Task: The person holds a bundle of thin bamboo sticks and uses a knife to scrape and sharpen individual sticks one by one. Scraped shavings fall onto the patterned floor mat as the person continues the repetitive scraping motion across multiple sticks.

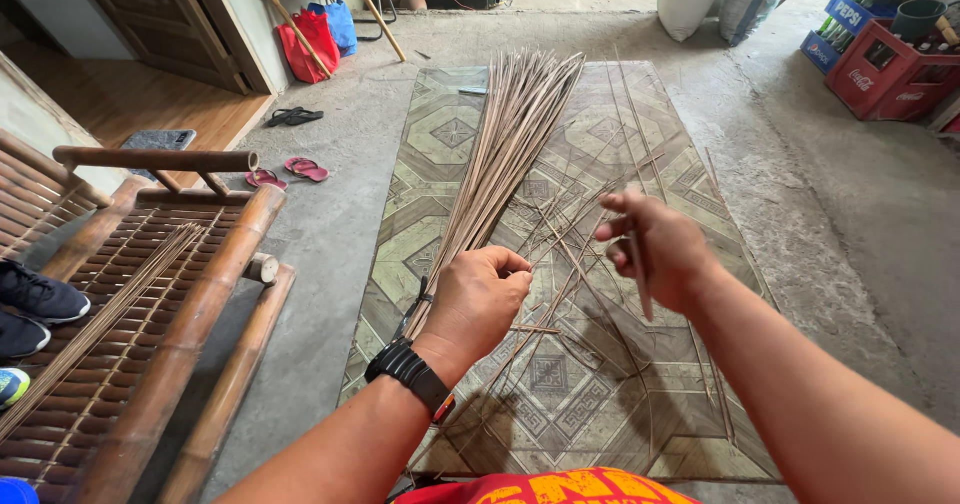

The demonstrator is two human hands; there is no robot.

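Note:
My left hand (478, 299), with a black watch on the wrist, is closed around the lower end of a long bundle of thin brown sticks (505, 144). The bundle fans out away from me over a patterned floor mat (440, 144). To the right of the bundle, my right hand (655, 249) is raised and pinches a single thin stick (640, 289) that hangs down from the fingers. Several loose sticks (560, 264) lie scattered on the mat between and below both hands.
A bamboo bench (190, 304) stands at the left with more sticks and dark shoes on it. Flip-flops (290, 169) lie on the concrete floor. Red and blue bottle crates (880, 49) are at the back right, white sacks and a broom at the back.

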